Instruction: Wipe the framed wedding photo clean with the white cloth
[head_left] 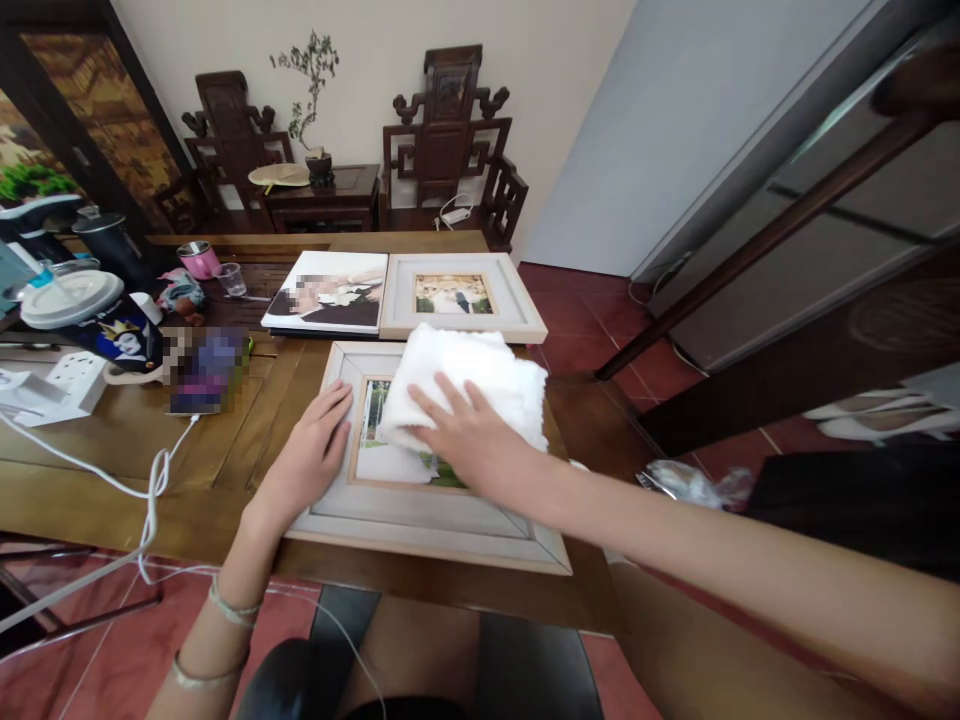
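Note:
A pale grey picture frame point(420, 515) lies flat near the table's front edge, with a partly covered photo point(382, 462) in its middle. My left hand point(309, 450) rests on the frame's left border, its fingers stretched out along it. On the frame's upper right lies a folded white cloth point(480, 365), hiding part of the photo and border. My right hand point(472, 440) presses on the cloth from above with spread fingers; the underside of the cloth is out of sight.
Behind lie a second pale frame point(517, 305) and a white-edged photo panel point(352, 270), side by side. Leftward are a lidded cup point(112, 325), a phone point(214, 370) on a white cable point(154, 490), a power strip point(75, 385) and a pink mug point(199, 262). A dark wooden chair point(750, 370) stands right.

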